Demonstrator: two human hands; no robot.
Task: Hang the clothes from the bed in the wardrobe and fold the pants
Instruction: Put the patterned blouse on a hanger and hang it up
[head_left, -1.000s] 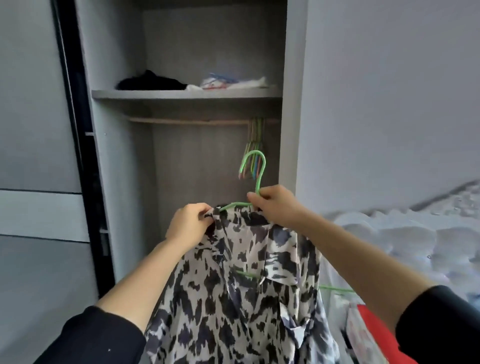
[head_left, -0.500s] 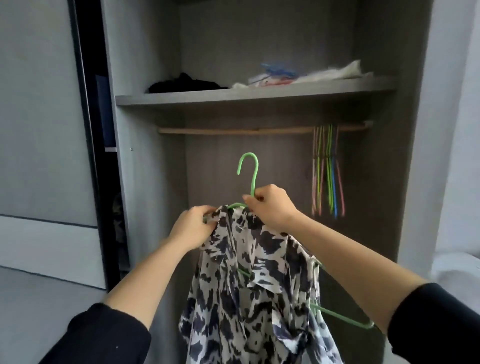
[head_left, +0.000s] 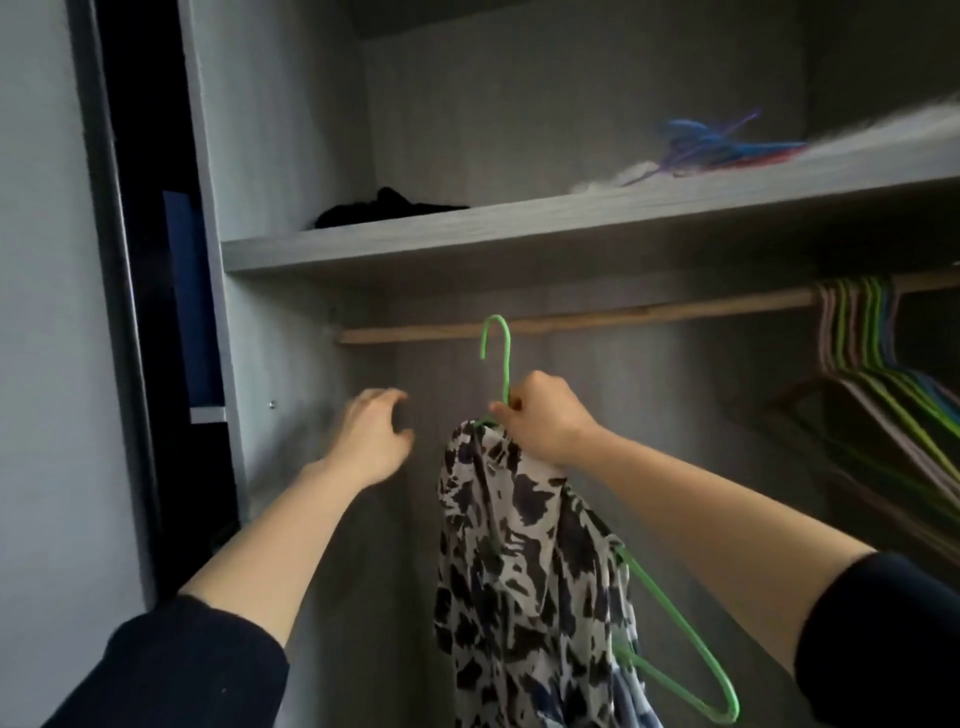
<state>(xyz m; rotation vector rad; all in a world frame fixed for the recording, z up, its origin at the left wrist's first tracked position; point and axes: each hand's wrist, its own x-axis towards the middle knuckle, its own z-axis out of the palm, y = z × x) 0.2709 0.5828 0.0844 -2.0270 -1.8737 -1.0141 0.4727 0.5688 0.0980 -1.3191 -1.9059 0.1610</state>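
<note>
**Wardrobe** (head_left: 280, 156): grey and standing open. It fills the view from 9 to 3 o'clock.

**Shelf** (head_left: 467, 236): crosses at 12 o'clock. It carries a black garment (head_left: 384, 208) at 11 o'clock and loose blue and purple hangers (head_left: 717, 143) at 1 o'clock, beside something white and blurred.

**Wooden rail** (head_left: 649, 312): sits just under the shelf. It is bare from its left end to 2 o'clock, where a bunch of empty coloured hangers (head_left: 857, 343) is hooked on.

**Patterned shirt** (head_left: 519, 571): white with dark blotches, at 6 o'clock. It droops in a bunched column from the hanger's neck, and one hanger arm juts bare at 5 o'clock.
- Handling, as judged: thin, light and limp, and likely to slide on smooth wire if tilted.
- Hold, as judged: best carried by the hanger's neck, not by the cloth.

**Green wire hanger** (head_left: 507, 369): at centre, hook upright with its opening toward 9 o'clock. The top of the hook is level with the rail and not yet over it. It is judged stiff but springy.

**Right hand** (head_left: 545, 423): the fingers are clamped round the hanger's neck below the hook, trapping the shirt's collar against it.

**Left hand** (head_left: 371, 436): at 9 o'clock of the hanger and apart from it. It is blurred, and the fingers are loosely curled around nothing.

**Step, as judged:** hooking the hanger onto the rail. No pants or bed are in view.
</note>
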